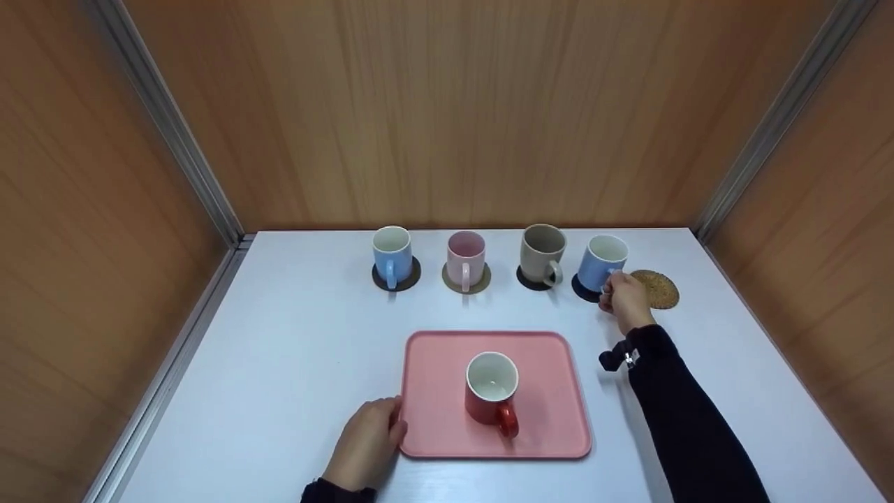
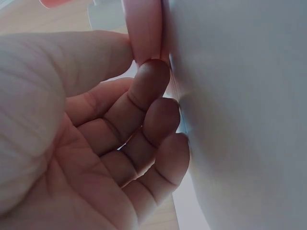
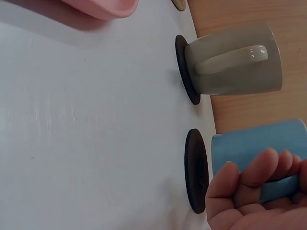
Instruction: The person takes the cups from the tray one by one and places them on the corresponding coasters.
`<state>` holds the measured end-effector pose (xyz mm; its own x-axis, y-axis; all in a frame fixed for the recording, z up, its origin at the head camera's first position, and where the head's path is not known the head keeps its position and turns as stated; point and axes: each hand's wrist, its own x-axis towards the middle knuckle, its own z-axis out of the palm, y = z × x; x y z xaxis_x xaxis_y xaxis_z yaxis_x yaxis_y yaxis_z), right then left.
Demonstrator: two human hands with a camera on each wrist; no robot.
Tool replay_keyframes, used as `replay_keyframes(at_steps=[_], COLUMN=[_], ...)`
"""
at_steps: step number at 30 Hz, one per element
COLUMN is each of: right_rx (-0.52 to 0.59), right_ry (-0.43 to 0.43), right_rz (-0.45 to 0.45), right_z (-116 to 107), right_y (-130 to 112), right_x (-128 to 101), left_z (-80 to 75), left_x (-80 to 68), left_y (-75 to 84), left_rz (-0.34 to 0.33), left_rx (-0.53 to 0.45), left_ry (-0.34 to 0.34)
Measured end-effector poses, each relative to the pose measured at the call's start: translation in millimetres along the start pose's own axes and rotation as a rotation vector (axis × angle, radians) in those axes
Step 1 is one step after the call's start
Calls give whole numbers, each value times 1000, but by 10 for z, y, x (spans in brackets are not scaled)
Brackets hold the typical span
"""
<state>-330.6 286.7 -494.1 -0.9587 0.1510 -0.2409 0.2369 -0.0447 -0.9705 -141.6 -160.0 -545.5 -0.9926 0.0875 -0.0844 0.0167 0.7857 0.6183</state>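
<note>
My right hand (image 1: 626,299) grips the handle of a blue mug (image 1: 598,271) at the right end of the row. In the right wrist view a narrow gap shows between the mug's base and the black coaster (image 3: 195,175) beside it, and the fingers curl round the handle. My left hand (image 1: 367,441) pinches the left edge of a pink tray (image 1: 433,377) between thumb and fingers, as the left wrist view shows. On the tray stands a red mug (image 1: 482,405), white inside, its handle towards me.
Along the back stand a light blue mug (image 1: 393,262), a pink mug (image 1: 457,267) and a grey-beige mug (image 1: 536,264), each on a round coaster. A cork coaster (image 1: 656,290) lies right of my right hand. Wooden panels (image 1: 447,112) enclose the white table (image 1: 279,349).
</note>
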Motion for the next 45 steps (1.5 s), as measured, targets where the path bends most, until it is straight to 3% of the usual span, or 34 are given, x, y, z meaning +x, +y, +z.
replay_keyframes(at_steps=[9, 17, 21, 26, 30, 35, 40, 45], right_rx=[-28, -7, -52, -159, -196, -136, -152, -237], right_ry=[-15, 14, 48, 92, 129, 202, 225, 116], right_rz=[20, 62, 41, 15, 40, 81, -11, -130], right_z=[4, -55, -107, -113, -110, -104, 23, 275], right_y=[23, 171, 285, 369, 432, 491, 496, 579], right_x=[61, 237, 342, 311, 165, -128, -522, -962], left_z=[-2, 0, -9, -9, 3, 14, 6, 4], left_x=[20, 15, 17, 26, 32, 27, 30, 42], left_y=[-1, 20, 34, 37, 38, 30, 27, 24], left_rz=[13, -19, -18, -22, -24, -27, -64, -64], left_rx=[-11, -21, -20, -17, -22, -26, -38, -6], left_ry=[7, -11, -13, -12, -12, -14, -20, -19])
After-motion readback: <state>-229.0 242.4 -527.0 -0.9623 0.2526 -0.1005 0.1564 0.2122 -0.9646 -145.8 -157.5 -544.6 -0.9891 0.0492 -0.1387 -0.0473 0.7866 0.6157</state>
